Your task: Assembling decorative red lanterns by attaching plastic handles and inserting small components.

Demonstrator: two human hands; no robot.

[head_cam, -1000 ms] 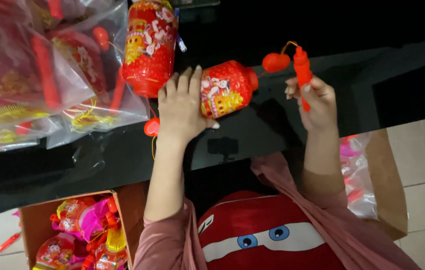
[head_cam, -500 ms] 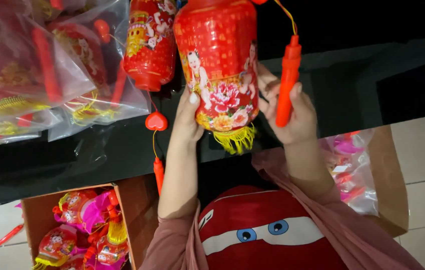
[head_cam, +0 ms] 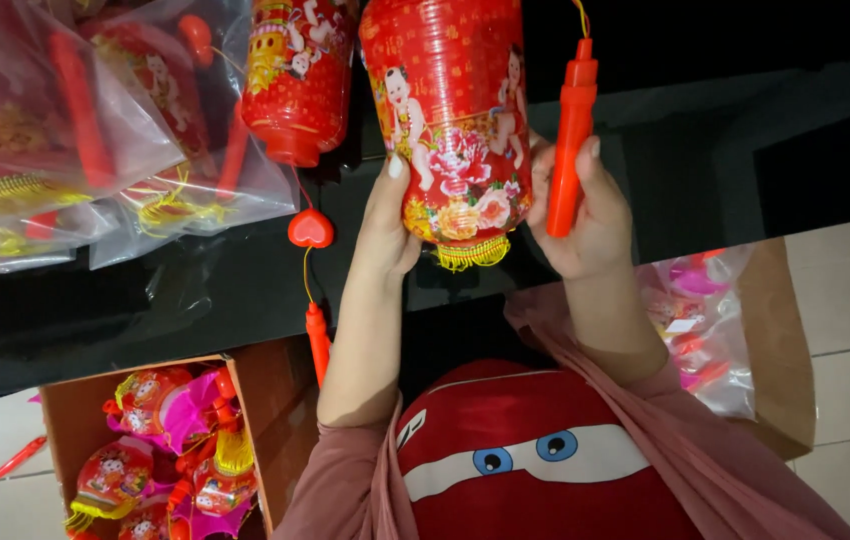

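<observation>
A red paper lantern (head_cam: pixel 450 120) with printed children and flowers and a gold fringe at its bottom is held up over the black table (head_cam: pixel 145 300). My left hand (head_cam: pixel 390 225) grips its lower left side. My right hand (head_cam: pixel 585 215) holds the lantern's red plastic handle stick (head_cam: pixel 571 140), which is joined to the lantern top by a yellow cord, and its fingers touch the lantern's right side.
A second red lantern (head_cam: pixel 297 80) stands on the table with a red heart charm (head_cam: pixel 311 229) and stick hanging over the edge. Clear bags of lanterns (head_cam: pixel 55 130) lie at left. Cardboard boxes sit on the tiled floor at lower left (head_cam: pixel 160 450) and at right (head_cam: pixel 745 340).
The lantern was lying collapsed on the table; it has been pulled out to full length and lifted upright. Both hands rose with it.
</observation>
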